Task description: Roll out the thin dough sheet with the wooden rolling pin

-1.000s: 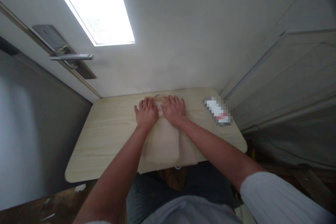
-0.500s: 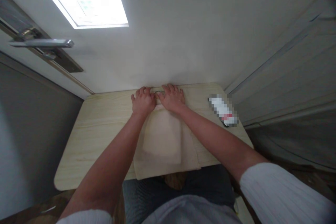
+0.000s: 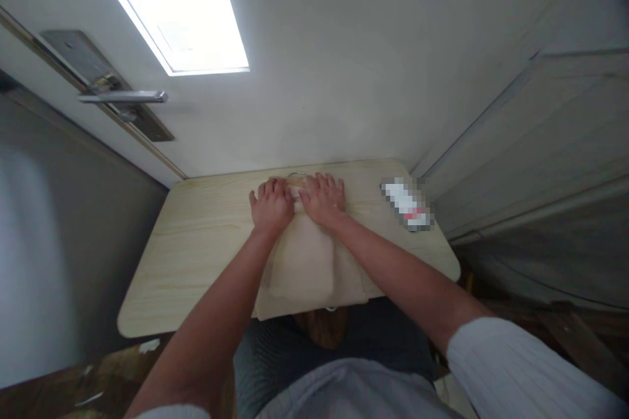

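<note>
A beige, fabric-like piece lies flat on the pale wooden table, its near edge at the table's front edge. Layers overlap along its middle. Past its far end a thin curved metal wire shows; how the two are joined is hidden. My left hand rests on the far left corner of the beige piece, fingers spread and pointing away. Beside it, my right hand lies on the far right corner, fingers apart too. A narrow pinkish strip of the piece shows between both thumbs.
A blurred-out flat object, dark at its edge, lies on the table's right side. Behind the table stands a white door with a metal lever handle and a bright window. Grey panels flank both sides.
Both hands and the beige piece have shifted a little toward me, and more of the metal wire shows beyond the fingers. The camera view has tilted slightly.
</note>
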{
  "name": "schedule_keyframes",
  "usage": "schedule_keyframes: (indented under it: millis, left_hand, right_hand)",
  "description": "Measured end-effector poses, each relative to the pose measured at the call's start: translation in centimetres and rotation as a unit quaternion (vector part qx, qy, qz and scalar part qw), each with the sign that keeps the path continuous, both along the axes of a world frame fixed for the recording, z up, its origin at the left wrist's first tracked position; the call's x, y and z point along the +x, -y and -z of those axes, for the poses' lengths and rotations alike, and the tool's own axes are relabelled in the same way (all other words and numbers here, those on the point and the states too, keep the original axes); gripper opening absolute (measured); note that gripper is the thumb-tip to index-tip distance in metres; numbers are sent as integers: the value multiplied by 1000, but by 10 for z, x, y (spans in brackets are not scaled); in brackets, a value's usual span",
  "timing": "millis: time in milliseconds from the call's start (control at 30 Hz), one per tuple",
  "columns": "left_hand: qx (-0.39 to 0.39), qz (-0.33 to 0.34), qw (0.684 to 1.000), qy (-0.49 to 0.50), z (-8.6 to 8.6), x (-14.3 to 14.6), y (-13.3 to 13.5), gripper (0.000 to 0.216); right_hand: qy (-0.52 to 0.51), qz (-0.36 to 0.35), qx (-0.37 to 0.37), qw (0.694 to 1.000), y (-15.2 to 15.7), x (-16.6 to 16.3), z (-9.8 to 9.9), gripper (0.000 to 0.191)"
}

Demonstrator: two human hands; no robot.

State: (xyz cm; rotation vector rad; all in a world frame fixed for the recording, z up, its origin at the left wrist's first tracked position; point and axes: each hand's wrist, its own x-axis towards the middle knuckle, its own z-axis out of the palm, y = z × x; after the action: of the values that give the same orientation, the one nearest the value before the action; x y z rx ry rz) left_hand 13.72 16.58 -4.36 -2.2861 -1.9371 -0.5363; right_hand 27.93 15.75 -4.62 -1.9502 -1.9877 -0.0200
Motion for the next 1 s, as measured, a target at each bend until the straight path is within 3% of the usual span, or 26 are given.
schedule_keyframes:
  millis: [200, 400, 800, 1000]
  left_hand:
    - [36, -20, 999, 23, 4, 3, 23, 43]
    - [47, -16, 998, 31, 8, 0, 28, 44]
    - [-34, -43, 999, 5, -3, 3, -19, 44]
    - [-63, -53, 997, 0, -5, 2, -39, 47]
  right_hand:
    - [3, 32, 17, 999, 17, 0, 4, 50]
    - [-4, 49, 12, 999, 13, 0, 3, 56]
    - [13, -16, 47, 999, -15, 9, 6, 46]
    - [11, 0, -24, 1000, -39, 9, 2, 47]
